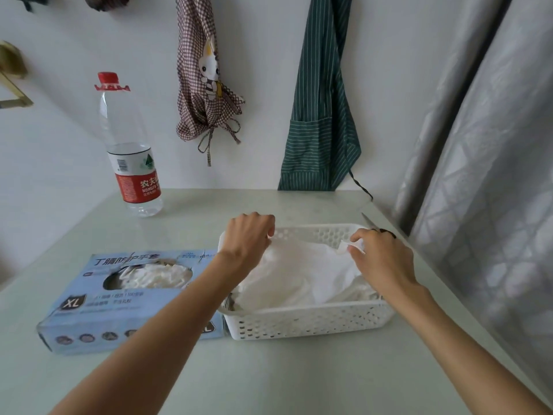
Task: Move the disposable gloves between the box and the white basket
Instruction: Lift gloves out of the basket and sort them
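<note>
A white perforated basket (305, 320) stands right of centre on the table, with white disposable gloves (299, 274) heaped inside. My left hand (248, 235) is over the basket's back left corner and pinches an edge of a glove. At the back right corner my right hand (380, 256) pinches another glove edge between thumb and fingers. A light blue glove box (98, 313) marked XL lies flat just left of the basket, touching it. More white gloves (149, 275) show through its oval opening.
A water bottle (128, 151) with a red cap stands at the table's back left. Two aprons, checked (206, 85) and green striped (323, 115), hang on the wall. A knife (377, 226) lies behind the basket. A grey curtain (484, 175) runs along the table's right edge.
</note>
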`<action>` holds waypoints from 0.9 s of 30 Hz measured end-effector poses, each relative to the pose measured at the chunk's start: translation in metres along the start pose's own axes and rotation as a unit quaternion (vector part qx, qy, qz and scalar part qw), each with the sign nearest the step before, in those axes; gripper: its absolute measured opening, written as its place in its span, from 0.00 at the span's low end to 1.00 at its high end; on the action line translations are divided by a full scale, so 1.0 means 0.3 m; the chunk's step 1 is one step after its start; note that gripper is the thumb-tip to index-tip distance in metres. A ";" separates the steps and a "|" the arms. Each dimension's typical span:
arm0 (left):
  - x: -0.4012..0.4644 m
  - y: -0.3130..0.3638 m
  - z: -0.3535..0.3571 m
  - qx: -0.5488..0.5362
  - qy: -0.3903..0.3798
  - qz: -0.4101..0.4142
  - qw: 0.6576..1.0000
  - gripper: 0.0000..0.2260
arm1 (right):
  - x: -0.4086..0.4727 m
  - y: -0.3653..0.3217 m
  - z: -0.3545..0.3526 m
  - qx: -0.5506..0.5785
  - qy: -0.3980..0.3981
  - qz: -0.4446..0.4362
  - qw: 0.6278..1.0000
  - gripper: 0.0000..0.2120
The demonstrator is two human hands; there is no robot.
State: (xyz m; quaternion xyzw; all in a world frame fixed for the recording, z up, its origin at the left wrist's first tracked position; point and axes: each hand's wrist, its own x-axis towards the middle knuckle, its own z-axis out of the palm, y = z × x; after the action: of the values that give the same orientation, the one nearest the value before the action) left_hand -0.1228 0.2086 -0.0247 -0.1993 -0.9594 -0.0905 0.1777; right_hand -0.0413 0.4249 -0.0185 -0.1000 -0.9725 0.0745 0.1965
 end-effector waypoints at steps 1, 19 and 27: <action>-0.005 0.001 0.005 -0.005 -0.005 0.003 1.000 0.06 | 0.003 -0.008 0.005 -0.042 -0.010 -0.016 0.999 0.12; -0.152 0.034 -0.015 0.104 -0.428 0.077 0.895 0.38 | 0.031 -0.034 0.042 0.002 -0.431 -0.105 0.896 0.40; -0.157 0.051 -0.026 0.151 -0.432 0.091 0.884 0.36 | 0.021 -0.031 0.098 0.010 -0.445 -0.094 0.890 0.39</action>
State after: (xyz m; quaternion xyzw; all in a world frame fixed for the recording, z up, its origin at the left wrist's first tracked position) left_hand -0.0737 0.2040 -0.0337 -0.2760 -0.9207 0.1676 -0.2192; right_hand -0.0603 0.4143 -0.0413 0.0373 -0.9621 0.1023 -0.2501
